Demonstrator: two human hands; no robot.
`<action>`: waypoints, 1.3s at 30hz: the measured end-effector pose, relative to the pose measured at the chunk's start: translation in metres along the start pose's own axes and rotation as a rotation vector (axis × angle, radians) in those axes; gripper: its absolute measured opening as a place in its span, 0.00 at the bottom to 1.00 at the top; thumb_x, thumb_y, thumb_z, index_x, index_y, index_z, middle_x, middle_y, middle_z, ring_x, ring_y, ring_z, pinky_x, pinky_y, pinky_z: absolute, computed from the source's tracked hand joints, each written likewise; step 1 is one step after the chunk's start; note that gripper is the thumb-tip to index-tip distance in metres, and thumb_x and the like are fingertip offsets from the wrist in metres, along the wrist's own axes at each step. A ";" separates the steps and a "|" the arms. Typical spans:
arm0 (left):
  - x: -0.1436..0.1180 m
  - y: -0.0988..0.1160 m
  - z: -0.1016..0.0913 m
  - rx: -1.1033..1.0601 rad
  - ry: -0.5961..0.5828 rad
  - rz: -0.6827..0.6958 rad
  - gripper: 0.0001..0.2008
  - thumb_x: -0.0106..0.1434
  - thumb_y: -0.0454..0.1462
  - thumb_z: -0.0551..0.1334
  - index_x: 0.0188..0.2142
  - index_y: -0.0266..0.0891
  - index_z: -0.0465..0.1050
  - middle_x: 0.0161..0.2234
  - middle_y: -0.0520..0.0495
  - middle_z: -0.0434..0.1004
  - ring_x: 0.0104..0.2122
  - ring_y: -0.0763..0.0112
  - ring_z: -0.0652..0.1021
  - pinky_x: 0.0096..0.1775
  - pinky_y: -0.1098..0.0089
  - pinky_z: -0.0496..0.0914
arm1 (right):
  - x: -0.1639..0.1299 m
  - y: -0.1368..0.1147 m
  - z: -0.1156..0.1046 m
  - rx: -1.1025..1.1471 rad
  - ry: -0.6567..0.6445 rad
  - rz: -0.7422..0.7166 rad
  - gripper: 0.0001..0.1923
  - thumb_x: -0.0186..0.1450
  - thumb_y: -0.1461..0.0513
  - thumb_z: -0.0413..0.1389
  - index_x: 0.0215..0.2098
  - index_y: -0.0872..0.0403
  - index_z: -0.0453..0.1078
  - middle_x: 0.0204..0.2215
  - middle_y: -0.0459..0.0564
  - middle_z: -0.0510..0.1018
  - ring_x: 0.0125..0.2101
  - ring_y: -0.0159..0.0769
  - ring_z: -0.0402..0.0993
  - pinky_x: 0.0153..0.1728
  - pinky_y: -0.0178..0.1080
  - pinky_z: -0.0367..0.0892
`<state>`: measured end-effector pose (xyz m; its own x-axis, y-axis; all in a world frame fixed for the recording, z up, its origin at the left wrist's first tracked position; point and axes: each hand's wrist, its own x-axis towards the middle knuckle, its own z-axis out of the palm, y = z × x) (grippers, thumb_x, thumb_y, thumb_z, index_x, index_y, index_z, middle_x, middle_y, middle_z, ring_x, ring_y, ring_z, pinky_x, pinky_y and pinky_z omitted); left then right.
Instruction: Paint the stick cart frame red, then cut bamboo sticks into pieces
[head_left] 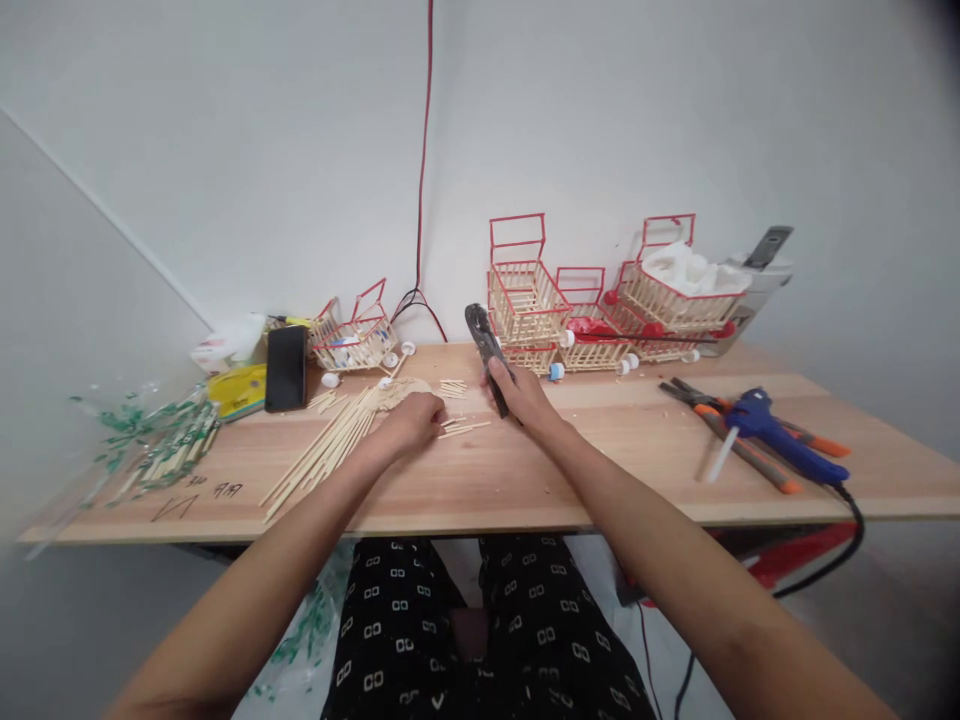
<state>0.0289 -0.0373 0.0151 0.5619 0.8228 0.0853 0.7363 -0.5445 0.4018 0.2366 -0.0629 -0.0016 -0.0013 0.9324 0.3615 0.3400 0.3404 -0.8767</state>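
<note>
My right hand (517,392) is wrapped around a black plier-like tool (484,345), its head pointing up and away from me. My left hand (416,420) rests low over the table with its fingers curled together. Short cut wooden sticks (466,429) lie right at its fingertips; whether it pinches one is hidden. Behind the left hand sits a small bundle of short sticks (453,388). Long thin wooden sticks (322,455) fan out on the table to its left, partly over a beige piece (401,392).
Small stick-built shopping carts with red handles (529,300) stand along the wall, others at left (356,345). A phone (286,370) leans beside a yellow packet (238,391). Bagged sticks (169,445) lie far left. At right are a blue glue gun (787,435) and orange-handled pliers (739,440).
</note>
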 end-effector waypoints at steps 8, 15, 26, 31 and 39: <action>-0.008 0.000 -0.006 -0.226 0.033 -0.029 0.10 0.48 0.36 0.66 0.18 0.37 0.66 0.17 0.53 0.65 0.21 0.74 0.64 0.25 0.72 0.54 | 0.002 0.003 0.000 -0.026 0.006 0.002 0.31 0.64 0.39 0.41 0.30 0.55 0.70 0.19 0.46 0.71 0.20 0.30 0.68 0.24 0.32 0.63; -0.009 0.020 0.001 -1.174 -0.058 -0.190 0.19 0.44 0.45 0.73 0.26 0.32 0.72 0.27 0.45 0.76 0.23 0.76 0.71 0.25 0.75 0.61 | 0.006 0.001 0.006 0.115 -0.113 0.032 0.23 0.59 0.44 0.53 0.30 0.56 0.71 0.20 0.45 0.71 0.22 0.31 0.67 0.25 0.33 0.62; 0.007 0.028 0.024 -1.273 0.077 -0.316 0.19 0.37 0.42 0.76 0.24 0.30 0.76 0.21 0.45 0.76 0.20 0.77 0.72 0.20 0.77 0.61 | 0.008 0.008 0.005 0.011 -0.084 -0.016 0.18 0.55 0.50 0.58 0.31 0.57 0.72 0.25 0.46 0.73 0.27 0.33 0.68 0.30 0.34 0.62; 0.007 0.031 0.030 -1.310 0.107 -0.314 0.19 0.37 0.43 0.76 0.23 0.31 0.76 0.21 0.46 0.77 0.18 0.78 0.72 0.20 0.76 0.63 | 0.008 0.008 0.005 0.071 -0.134 -0.029 0.18 0.55 0.51 0.59 0.33 0.58 0.73 0.25 0.46 0.74 0.27 0.33 0.68 0.29 0.34 0.63; -0.003 0.033 0.030 -1.373 0.025 -0.175 0.20 0.43 0.42 0.74 0.33 0.31 0.79 0.32 0.41 0.81 0.30 0.71 0.78 0.35 0.71 0.72 | 0.011 0.000 -0.007 0.102 -0.083 0.057 0.16 0.52 0.51 0.60 0.29 0.57 0.72 0.22 0.44 0.72 0.25 0.31 0.67 0.30 0.34 0.62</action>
<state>0.0626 -0.0623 0.0007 0.4842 0.8736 -0.0482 -0.1701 0.1480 0.9742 0.2434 -0.0533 0.0050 -0.0638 0.9560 0.2864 0.2441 0.2932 -0.9244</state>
